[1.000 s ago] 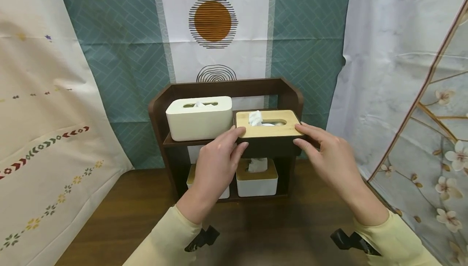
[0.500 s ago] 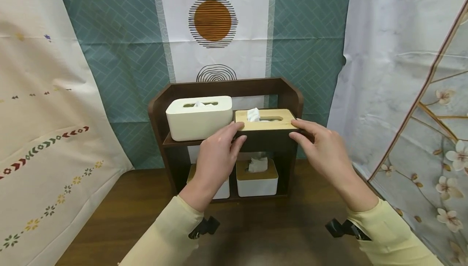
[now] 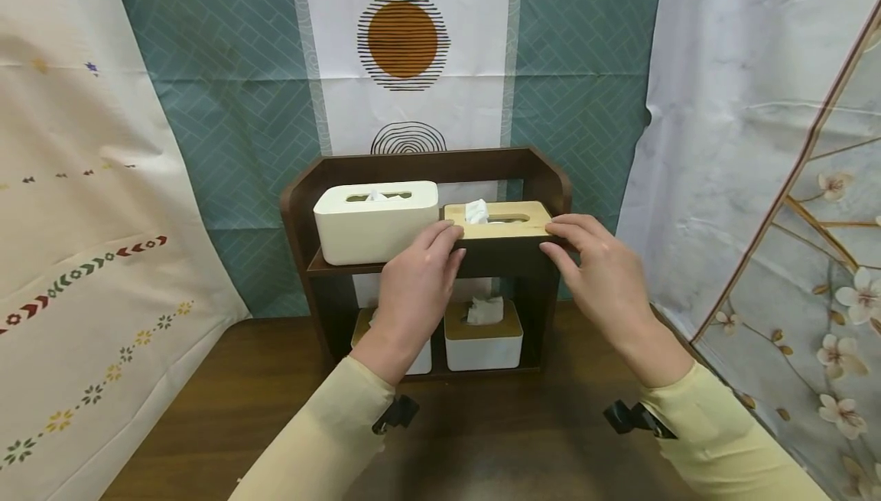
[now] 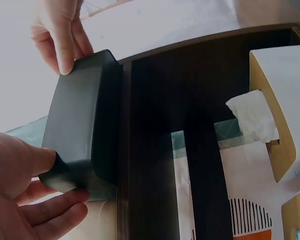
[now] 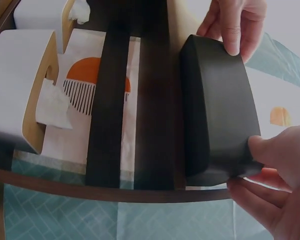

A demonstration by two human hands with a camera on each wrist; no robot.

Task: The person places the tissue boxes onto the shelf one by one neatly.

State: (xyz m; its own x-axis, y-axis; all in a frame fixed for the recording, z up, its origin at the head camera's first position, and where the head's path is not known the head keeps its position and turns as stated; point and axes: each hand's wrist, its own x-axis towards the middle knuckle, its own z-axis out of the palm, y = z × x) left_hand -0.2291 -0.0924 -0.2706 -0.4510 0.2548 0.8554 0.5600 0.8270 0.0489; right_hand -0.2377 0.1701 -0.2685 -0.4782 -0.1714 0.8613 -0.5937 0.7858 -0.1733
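Observation:
Both hands grip a black tissue box point(image 3: 505, 258) with a light wooden lid point(image 3: 440, 210) by its two ends, thumbs on the front. My left hand point(image 3: 415, 287) holds its left end and my right hand point(image 3: 606, 275) its right end. A white tissue point(image 3: 476, 212) pokes from the lid's oval slot. The box is at upper-shelf height, right of a cream tissue box point(image 3: 375, 235) that stands on that shelf. In the right wrist view the black box's plain front point(image 5: 225, 105) lies along the dark shelf's edge point(image 5: 179, 110).
Two white tissue boxes with wooden lids, one on the right point(image 3: 484, 349) and one partly behind my left arm, stand on the bottom tier of the dark wooden shelf point(image 3: 316, 317). The shelf is on a brown table point(image 3: 227, 401). Patterned cloths hang behind and at both sides.
The black tissue box has moved back and a little up in the head view, toward the shelf's back. Both hands have moved forward with it, still gripping its ends.

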